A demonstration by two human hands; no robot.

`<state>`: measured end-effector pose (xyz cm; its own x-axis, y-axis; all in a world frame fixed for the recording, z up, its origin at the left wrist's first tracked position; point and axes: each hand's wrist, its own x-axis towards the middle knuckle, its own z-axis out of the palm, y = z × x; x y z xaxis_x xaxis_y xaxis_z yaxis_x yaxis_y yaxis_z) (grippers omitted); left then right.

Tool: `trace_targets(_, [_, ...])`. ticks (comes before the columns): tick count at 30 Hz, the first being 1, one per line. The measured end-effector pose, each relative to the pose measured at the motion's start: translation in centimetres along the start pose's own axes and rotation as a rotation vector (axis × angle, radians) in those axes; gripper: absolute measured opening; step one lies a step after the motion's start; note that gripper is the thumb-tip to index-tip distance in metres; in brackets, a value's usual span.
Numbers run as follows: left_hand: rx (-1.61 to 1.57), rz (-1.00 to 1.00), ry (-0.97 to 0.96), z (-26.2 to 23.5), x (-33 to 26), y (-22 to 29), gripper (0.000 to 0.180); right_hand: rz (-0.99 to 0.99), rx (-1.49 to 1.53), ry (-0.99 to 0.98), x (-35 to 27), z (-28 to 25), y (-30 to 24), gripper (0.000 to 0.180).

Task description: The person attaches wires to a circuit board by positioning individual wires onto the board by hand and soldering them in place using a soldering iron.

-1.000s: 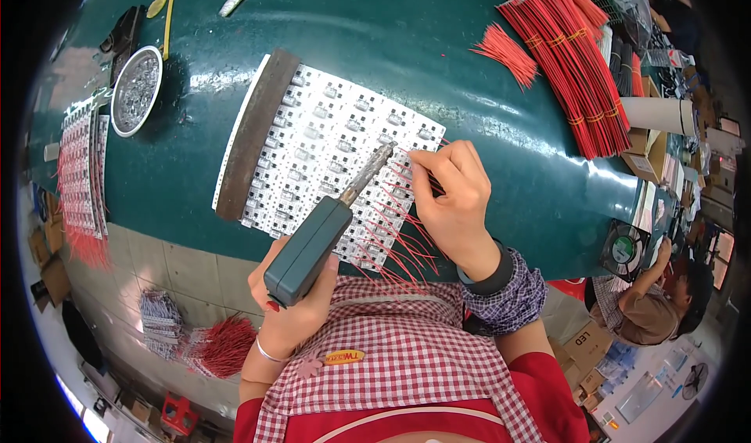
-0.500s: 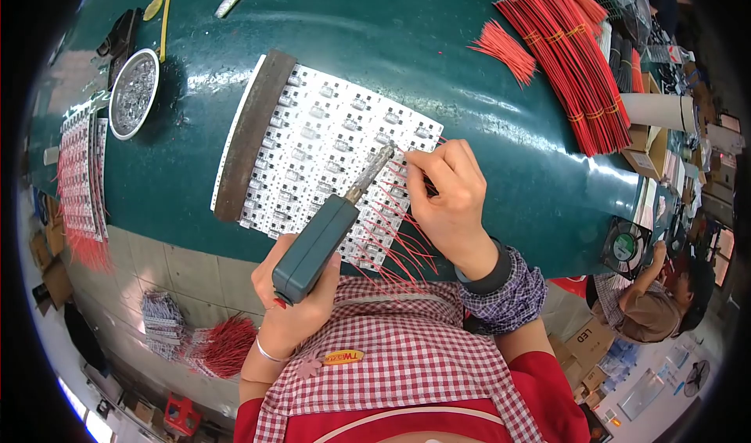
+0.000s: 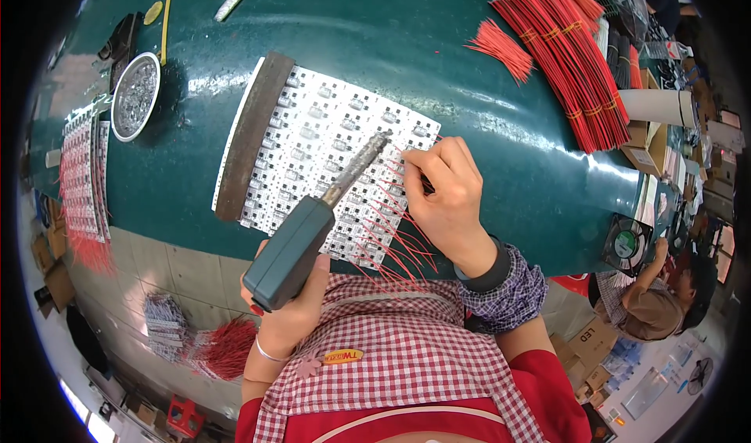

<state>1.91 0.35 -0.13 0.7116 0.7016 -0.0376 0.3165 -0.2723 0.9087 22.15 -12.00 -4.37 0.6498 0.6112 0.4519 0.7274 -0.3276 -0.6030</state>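
Left fingers (image 3: 316,277) clenched round iron (image 3: 289,251); right fingers (image 3: 426,163) pinched on one of wires (image 3: 407,243) at board (image 3: 313,149), near tabletop's (image 3: 540,208) front edge. Tip (image 3: 383,137) close: slip could burn skin.

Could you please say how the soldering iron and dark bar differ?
The left hand holds the soldering iron; the dark bar lies on the circuit-board sheet. The soldering iron has a green handle and metallic shaft; the dark bar is brown throughout. Both are long.
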Motion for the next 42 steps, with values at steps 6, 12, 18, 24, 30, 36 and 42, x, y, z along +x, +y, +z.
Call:
trace_targets(6, [-0.112,-0.071,0.082,0.5,0.3,0.8,0.024,0.022,-0.017,-0.012,0.2,-0.6,0.0,0.017])
trace_targets(12, [-0.094,-0.084,0.077,0.3,0.5,0.0,0.035,0.040,0.121,-0.236,1.8,-3.2,0.3,0.010])
trace_targets(18, [-0.108,-0.001,0.112,0.9,1.0,-0.1,0.033,-0.055,-0.301,0.040,6.2,-5.3,8.4,0.016])
trace_targets(24, [0.071,-0.051,0.088,0.3,-0.2,-1.4,0.041,-0.125,-0.455,0.134,8.7,-3.7,13.3,0.020])
trace_targets(30, [-0.280,-0.263,0.178,1.1,-0.2,-0.7,0.058,-0.131,-0.486,0.214,9.1,-2.9,13.6,0.006])
trace_targets(36, [-0.285,-0.229,0.258,1.7,-0.4,-1.1,0.061,-0.150,-0.485,0.241,9.4,-3.0,13.9,0.007])
trace_targets(42, [-0.258,-0.167,0.234,1.6,-0.7,-1.7,0.062,-0.153,-0.460,0.229,9.7,-3.7,13.0,0.010])
